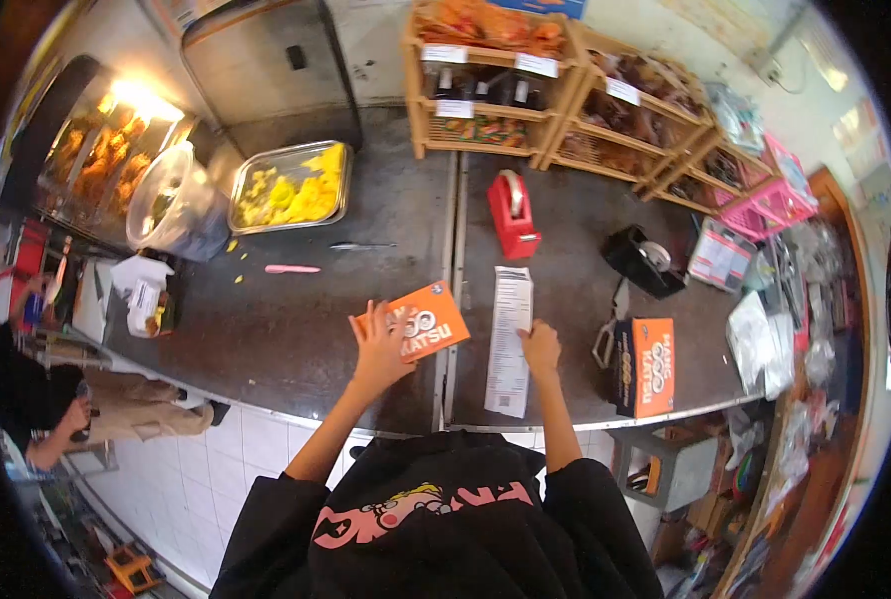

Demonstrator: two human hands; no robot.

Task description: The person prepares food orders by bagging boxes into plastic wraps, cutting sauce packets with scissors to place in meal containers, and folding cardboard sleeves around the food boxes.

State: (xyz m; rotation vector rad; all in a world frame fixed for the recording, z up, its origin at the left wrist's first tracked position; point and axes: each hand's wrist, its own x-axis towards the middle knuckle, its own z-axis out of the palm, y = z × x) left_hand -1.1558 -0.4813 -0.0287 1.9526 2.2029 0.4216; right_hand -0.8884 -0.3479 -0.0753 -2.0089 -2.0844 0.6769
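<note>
My left hand (380,349) lies with its fingers spread on the left part of an orange box (435,321) with white lettering, which rests tilted on the dark counter. To its right, a long printed paper slip (509,349) lies flat. The fingers of my right hand (540,347) are bent at the slip's right edge, pinching or pressing it. A red tape dispenser (514,215) stands just beyond the slip. Farther right is a second orange box (653,366) with a black side, with scissors (610,324) next to it.
A metal tray (340,205) of yellow pieces, a plastic tub (171,200) and a pink pen (293,269) are at the left. Wooden racks (545,145) line the back. A black dispenser (645,262) sits at the right. Another person (51,399) stands at far left.
</note>
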